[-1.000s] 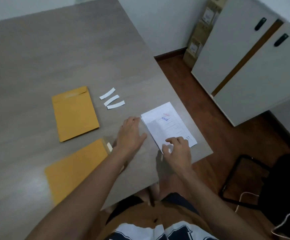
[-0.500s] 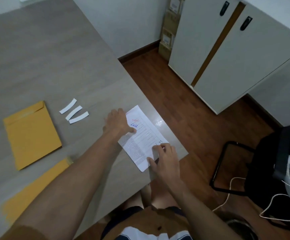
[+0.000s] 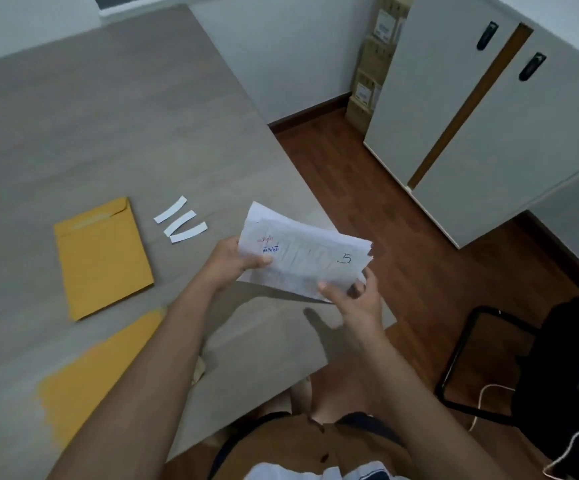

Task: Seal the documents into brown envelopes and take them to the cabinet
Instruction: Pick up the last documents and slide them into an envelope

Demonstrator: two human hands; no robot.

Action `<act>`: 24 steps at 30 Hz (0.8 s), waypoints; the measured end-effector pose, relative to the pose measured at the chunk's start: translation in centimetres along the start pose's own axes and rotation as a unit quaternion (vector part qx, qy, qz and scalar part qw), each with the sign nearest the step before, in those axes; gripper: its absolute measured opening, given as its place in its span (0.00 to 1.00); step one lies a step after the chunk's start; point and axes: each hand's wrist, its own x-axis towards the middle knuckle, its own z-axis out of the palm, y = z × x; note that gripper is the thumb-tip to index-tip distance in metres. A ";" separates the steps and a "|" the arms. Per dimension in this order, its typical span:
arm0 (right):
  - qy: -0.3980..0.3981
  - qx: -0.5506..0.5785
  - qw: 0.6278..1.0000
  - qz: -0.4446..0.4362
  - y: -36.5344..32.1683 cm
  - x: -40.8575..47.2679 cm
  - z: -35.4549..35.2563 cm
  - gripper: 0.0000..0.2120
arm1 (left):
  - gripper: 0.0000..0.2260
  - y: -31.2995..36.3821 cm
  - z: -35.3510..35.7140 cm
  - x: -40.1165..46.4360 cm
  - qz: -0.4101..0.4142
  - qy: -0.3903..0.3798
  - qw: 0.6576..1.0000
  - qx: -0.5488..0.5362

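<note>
A white stack of documents (image 3: pixel 305 254), marked with a handwritten 5, is lifted off the grey table (image 3: pixel 108 116) near its right edge. My left hand (image 3: pixel 232 261) pinches its left end, thumb on top. My right hand (image 3: pixel 354 299) grips its lower right corner from below. One brown envelope (image 3: pixel 103 258) lies flat on the table to the left. A second brown envelope (image 3: pixel 87 375) lies nearer me, partly hidden by my left forearm. The white cabinet (image 3: pixel 489 133) with two black handles stands at the upper right.
Three white paper strips (image 3: pixel 180 220) lie on the table between the far envelope and the documents. Cardboard boxes (image 3: pixel 374 64) are stacked beside the cabinet. A black chair frame (image 3: pixel 471 358) and white cables stand on the wooden floor at the right.
The documents lay flat on the table under both hands; now both hands hold them raised above the table edge.
</note>
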 end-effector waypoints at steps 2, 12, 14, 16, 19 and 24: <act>-0.066 -0.005 0.998 0.004 -1.5 1.0 0.9 0.29 | 0.18 -1.0 -0.6 -0.9 0.002 0.029 0.999 -0.039; -0.128 -0.181 0.969 -0.106 -2.8 2.0 2.5 0.20 | 0.14 -2.3 -2.3 -4.6 0.075 0.130 0.989 0.007; -0.129 -0.264 0.951 -0.099 -1.8 1.8 2.6 0.24 | 0.16 -4.1 -1.9 -5.0 0.026 0.119 0.992 0.022; -0.122 -0.283 0.950 -0.057 -0.9 1.8 2.6 0.30 | 0.16 -5.3 -1.4 -5.6 -0.041 0.123 0.992 0.001; -0.128 -0.273 0.952 -0.048 -0.7 1.6 2.9 0.29 | 0.17 -6.0 -1.5 -5.5 -0.050 0.144 0.988 -0.025; -0.182 -0.260 0.947 -0.057 -1.4 0.8 3.4 0.24 | 0.16 -6.2 -2.5 -5.5 -0.068 0.132 0.989 -0.005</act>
